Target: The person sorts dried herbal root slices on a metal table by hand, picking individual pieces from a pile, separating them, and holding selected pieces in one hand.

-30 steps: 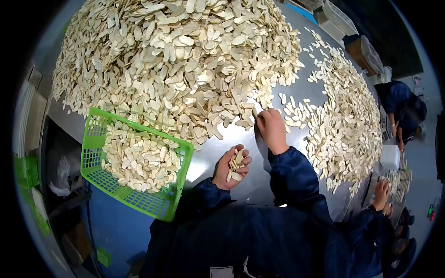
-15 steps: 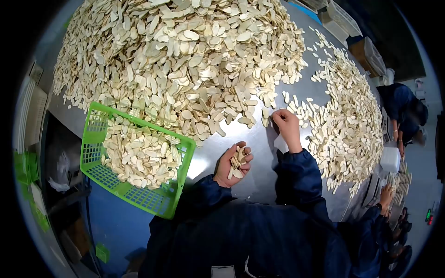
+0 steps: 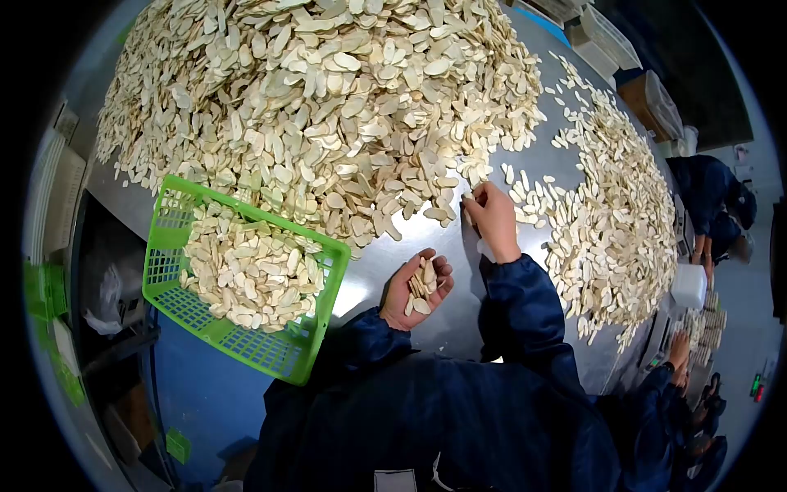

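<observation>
Several pale, flat dried slices [image 3: 422,283] lie in my left hand [image 3: 415,289], which is cupped around them, palm up, above the metal table. My right hand [image 3: 493,220] is at the near edge of the big heap of slices [image 3: 328,107], its fingers pinched on a slice [image 3: 468,211] at the fingertips. To the left of my left hand stands a green plastic basket [image 3: 334,287], tilted in view and partly filled with similar slices [image 3: 250,271]. The exact kind of slice cannot be told.
A second pile of slices [image 3: 619,221] spreads over the metal table [image 3: 443,328] on the right. Beyond it are a white container [image 3: 690,284], a co-worker's hand [image 3: 679,351] and another person [image 3: 709,197]. Pale trays [image 3: 608,37] stand at the upper right.
My right hand has shifted slightly left, and its fingers have closed on a slice at the heap's edge. My left hand stays nearly in place with its slices.
</observation>
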Demonstrator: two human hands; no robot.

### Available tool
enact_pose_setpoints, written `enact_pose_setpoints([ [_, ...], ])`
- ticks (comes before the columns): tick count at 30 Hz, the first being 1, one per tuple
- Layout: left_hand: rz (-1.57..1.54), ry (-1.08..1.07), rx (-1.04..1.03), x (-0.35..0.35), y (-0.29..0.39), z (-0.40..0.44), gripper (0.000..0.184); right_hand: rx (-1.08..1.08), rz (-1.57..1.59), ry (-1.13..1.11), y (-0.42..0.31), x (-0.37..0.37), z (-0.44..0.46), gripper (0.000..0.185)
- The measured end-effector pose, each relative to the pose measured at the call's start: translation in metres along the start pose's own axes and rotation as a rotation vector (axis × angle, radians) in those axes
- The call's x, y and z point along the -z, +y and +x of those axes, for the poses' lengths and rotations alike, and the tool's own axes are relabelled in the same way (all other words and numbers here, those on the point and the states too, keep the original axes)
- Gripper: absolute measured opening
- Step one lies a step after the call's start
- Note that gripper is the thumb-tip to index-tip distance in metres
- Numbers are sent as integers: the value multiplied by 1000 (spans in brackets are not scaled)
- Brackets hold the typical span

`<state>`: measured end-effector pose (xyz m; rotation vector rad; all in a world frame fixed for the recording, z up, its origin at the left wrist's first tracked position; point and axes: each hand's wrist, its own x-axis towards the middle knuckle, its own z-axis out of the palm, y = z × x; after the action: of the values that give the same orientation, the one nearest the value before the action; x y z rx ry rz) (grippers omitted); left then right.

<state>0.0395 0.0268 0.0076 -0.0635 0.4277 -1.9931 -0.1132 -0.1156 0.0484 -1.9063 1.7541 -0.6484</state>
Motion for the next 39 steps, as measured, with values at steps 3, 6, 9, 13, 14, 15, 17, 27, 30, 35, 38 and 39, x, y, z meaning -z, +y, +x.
enact_pose_setpoints([
  [3,16,75,-82,-1,-1,-2,21,-45,221,-5,-16,14,-11,15],
  [6,-13,73,-106,-11,-1,0,26,-18,408,-368,-34,33,-28,22],
  [9,19,113,-109,-10,-1,-1,27,31,284,-342,-57,33,-29,29],
  [13,4,48,-95,4,1,-1,25,288,-166,68,-43,-16,-20,30],
  [14,-11,21,-82,9,1,-1,25,337,-233,85,-44,-22,-21,26],
  [15,-25,-6,-67,6,2,-1,24,315,-231,47,-41,-25,-22,24],
  [17,0,65,-91,1,0,-1,22,264,-232,-31,-30,-24,-26,21],
  [27,-4,66,-57,-1,-1,-1,18,192,-398,210,45,63,-15,19],
  [30,18,67,-53,-2,-2,0,18,356,-199,148,14,32,-7,22],
  [35,60,64,-67,0,-2,-1,18,541,-259,47,-16,-9,12,19],
  [38,72,45,-62,0,-1,-1,18,384,-239,-3,-12,2,15,15],
  [39,74,48,-59,0,-1,-1,17,418,-171,57,9,5,22,17],
])
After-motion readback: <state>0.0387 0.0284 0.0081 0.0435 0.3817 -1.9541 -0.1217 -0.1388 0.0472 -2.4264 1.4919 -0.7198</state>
